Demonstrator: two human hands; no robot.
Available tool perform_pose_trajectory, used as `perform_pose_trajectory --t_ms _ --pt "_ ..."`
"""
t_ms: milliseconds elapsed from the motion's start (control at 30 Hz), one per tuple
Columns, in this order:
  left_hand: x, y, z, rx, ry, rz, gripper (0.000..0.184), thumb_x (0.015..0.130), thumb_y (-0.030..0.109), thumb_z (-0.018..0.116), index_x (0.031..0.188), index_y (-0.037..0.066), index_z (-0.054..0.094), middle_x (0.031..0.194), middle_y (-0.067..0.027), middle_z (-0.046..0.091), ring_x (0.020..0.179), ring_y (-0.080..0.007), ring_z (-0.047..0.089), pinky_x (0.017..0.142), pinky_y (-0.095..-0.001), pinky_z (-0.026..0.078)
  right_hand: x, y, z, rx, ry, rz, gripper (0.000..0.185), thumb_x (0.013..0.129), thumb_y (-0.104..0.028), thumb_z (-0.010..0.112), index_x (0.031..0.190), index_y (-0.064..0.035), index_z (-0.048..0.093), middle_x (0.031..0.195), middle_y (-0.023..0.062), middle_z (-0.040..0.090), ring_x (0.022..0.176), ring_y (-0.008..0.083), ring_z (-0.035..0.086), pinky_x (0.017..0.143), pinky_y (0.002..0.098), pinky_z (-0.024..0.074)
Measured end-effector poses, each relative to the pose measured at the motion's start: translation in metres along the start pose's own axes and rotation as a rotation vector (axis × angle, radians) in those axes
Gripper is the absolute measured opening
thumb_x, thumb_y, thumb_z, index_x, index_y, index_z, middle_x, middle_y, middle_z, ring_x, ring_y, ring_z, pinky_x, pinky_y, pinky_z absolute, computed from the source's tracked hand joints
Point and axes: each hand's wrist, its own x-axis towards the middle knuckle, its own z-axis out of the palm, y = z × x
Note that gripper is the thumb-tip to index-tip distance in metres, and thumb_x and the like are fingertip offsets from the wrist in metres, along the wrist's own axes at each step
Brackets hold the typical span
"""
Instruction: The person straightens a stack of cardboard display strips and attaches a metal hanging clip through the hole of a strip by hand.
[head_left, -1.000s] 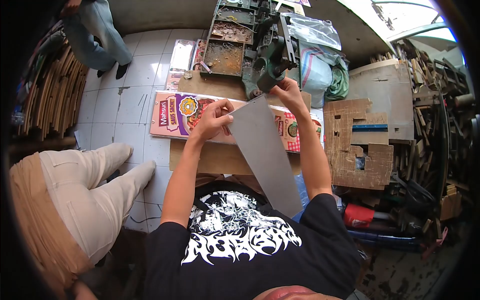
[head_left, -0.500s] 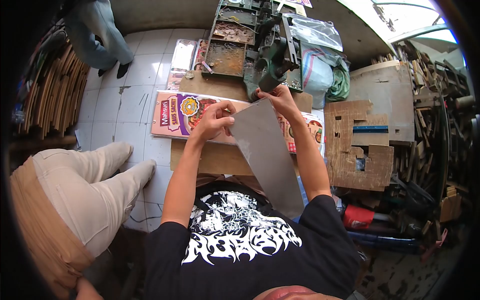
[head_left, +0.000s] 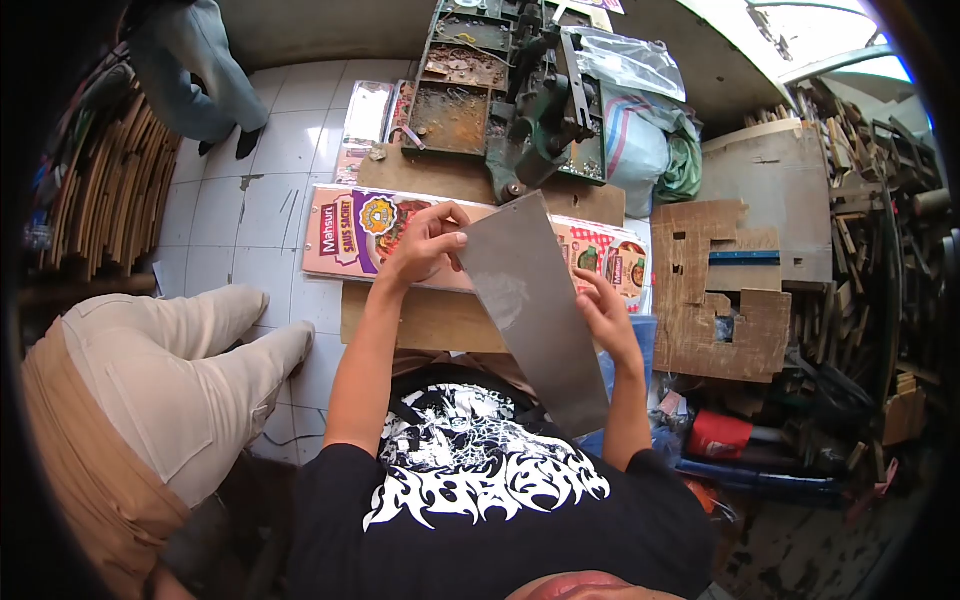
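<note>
A long grey rectangular sheet (head_left: 530, 310) slants in front of my chest, its upper end near the green press and its lower end by my shirt. One small hole shows at its top corner. My left hand (head_left: 425, 245) pinches its upper left edge, thumb on the near face. Beside the right edge is my right hand (head_left: 607, 312), fingers loosely curved and apart; whether they touch the sheet I cannot tell. Just beyond stands the dark green press (head_left: 540, 130). Under the sheet lies a stack of printed Mahsuri sauce signs (head_left: 345, 235).
Metal trays (head_left: 450, 115) with small parts flank the press. Bagged goods (head_left: 635, 145) sit to its right. Cut brown boards (head_left: 690, 300) and scrap wood (head_left: 860, 240) fill the right side. At left, one person in beige trousers (head_left: 170, 370) bends over; another's legs (head_left: 195, 80) stand farther back.
My right hand has left the sheet's top corner by the press and come down to its right edge. My left hand keeps its hold, and the sheet has hardly moved.
</note>
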Motion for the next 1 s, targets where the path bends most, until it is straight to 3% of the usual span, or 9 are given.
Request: perform_pose_trajectory --t_ms 67,100,167,267,433,633,900,1000 --pt "0.003 0.003 0.003 0.065 0.016 -0.013 0.020 0.086 0.012 0.064 0.098 -0.001 0.055 0.077 -0.0070 0.064 0.060 -0.0140 0.064 0.052 -0.0250 0.053 -0.030 0.007 0.020 -0.192 0.242 -0.132 0.046 0.093 -0.007 0.064 0.136 -0.0008 0.050 0.107 0.0103 0.066 0.085 0.0159 0.065 0.078 0.0280 0.0517" --pt "0.005 0.005 0.006 0.126 0.036 -0.017 0.020 0.087 0.012 0.064 0.098 -0.002 0.056 0.078 -0.0074 0.065 0.060 -0.0139 0.064 0.052 -0.0247 0.053 -0.033 0.015 0.024 -0.180 0.256 -0.125 0.046 0.093 -0.007 0.064 0.136 -0.0008 0.050 0.107 0.0103 0.066 0.085 0.0159 0.065 0.078 0.0280 0.0517" --pt "0.009 0.013 0.020 0.223 0.073 -0.090 0.021 0.088 0.013 0.064 0.100 -0.003 0.057 0.078 -0.0081 0.066 0.061 -0.0138 0.065 0.052 -0.0244 0.053 -0.039 0.028 0.029 -0.472 0.390 -0.300 0.053 0.089 0.001 0.065 0.139 0.0000 0.048 0.121 0.0185 0.064 0.103 0.0243 0.066 0.091 0.0329 0.0502" --pt "0.019 0.021 0.043 0.281 0.132 -0.121 0.026 0.092 0.014 0.063 0.108 -0.005 0.058 0.078 -0.0096 0.068 0.060 -0.0140 0.066 0.053 -0.0237 0.053 -0.030 0.018 0.024 -0.433 0.420 -0.420 0.051 0.089 0.000 0.064 0.139 0.0007 0.049 0.129 0.0241 0.060 0.116 0.0285 0.061 0.099 0.0343 0.0459" --pt "0.041 0.008 0.040 0.250 0.310 -0.169 0.032 0.092 0.013 0.063 0.116 -0.007 0.057 0.087 -0.0117 0.070 0.067 -0.0134 0.067 0.057 -0.0243 0.055 -0.021 -0.003 0.016 -0.424 0.420 -0.310 0.046 0.090 -0.002 0.064 0.136 0.0002 0.054 0.124 0.0235 0.063 0.111 0.0259 0.064 0.095 0.0324 0.0480" --pt "0.042 0.006 0.035 0.123 0.297 -0.117 0.042 0.093 0.015 0.065 0.126 -0.008 0.052 0.097 -0.0120 0.070 0.075 -0.0112 0.067 0.065 -0.0228 0.057 -0.008 -0.012 0.013 -0.455 0.407 -0.220 0.044 0.091 -0.004 0.064 0.134 -0.0003 0.056 0.119 0.0210 0.067 0.105 0.0216 0.065 0.090 0.0308 0.0498" --pt "0.043 0.006 0.035 0.111 0.295 -0.127 0.044 0.093 0.012 0.065 0.130 -0.007 0.050 0.094 -0.0101 0.071 0.073 -0.0111 0.067 0.065 -0.0219 0.057 -0.005 -0.009 0.006 -0.422 0.431 -0.168 0.044 0.091 -0.005 0.064 0.133 0.0001 0.056 0.119 0.0204 0.067 0.106 0.0216 0.065 0.092 0.0308 0.0489" --pt "0.044 0.003 0.035 0.116 0.299 -0.130 0.043 0.093 0.012 0.066 0.129 -0.006 0.051 0.091 -0.0092 0.071 0.072 -0.0113 0.067 0.064 -0.0220 0.057 -0.003 -0.007 0.003 -0.520 0.424 -0.229 0.043 0.093 -0.008 0.064 0.136 -0.0033 0.056 0.122 0.0140 0.067 0.098 0.0137 0.063 0.085 0.0274 0.0516"
